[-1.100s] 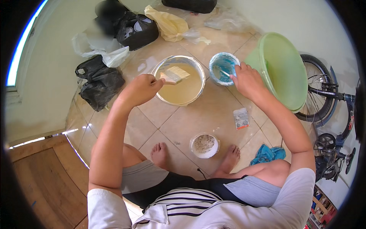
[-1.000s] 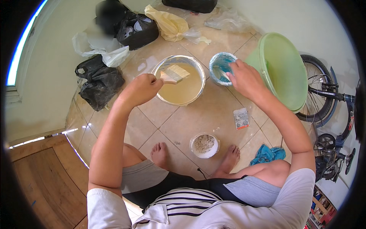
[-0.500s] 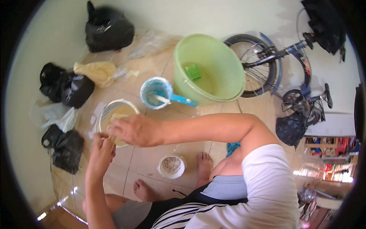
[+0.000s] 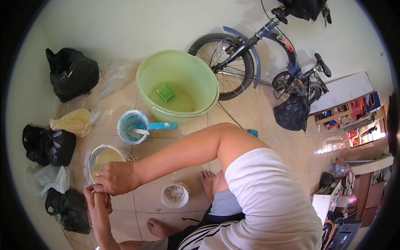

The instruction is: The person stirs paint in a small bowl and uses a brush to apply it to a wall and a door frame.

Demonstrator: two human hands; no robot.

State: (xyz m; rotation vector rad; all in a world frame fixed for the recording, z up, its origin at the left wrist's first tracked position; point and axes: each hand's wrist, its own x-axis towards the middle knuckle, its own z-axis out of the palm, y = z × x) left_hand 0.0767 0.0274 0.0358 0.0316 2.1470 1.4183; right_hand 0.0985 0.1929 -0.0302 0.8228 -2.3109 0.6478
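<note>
Both my hands meet at the near rim of a white bucket (image 4: 90, 170) holding beige paint. Closed fingers of my right hand (image 4: 116, 178) grip what looks like a paintbrush (image 4: 99, 165), its pale, bristle-like end over the bucket. My left hand (image 4: 99, 204) is just below, fingers curled around the lower part of the same tool, where a bit of red shows. My right hand hides most of the handle. Behind the bucket stands a blue-and-white dipper (image 4: 132, 126) with a blue handle and a pale stick inside. A small white tub (image 4: 175, 195) with greyish, lumpy contents sits near my feet.
A large green tub (image 4: 177, 83) with a green scoop (image 4: 166, 92) inside stands beyond the dipper. A folding bicycle (image 4: 250, 46) leans by the wall. Black plastic bags (image 4: 73, 75) and a yellow bag (image 4: 73, 123) line the left side. Shelves and clutter are at right.
The view has swung to the right, so the room's contents sit further left. My hands have come lower, from above the bucket to its near rim, still together.
</note>
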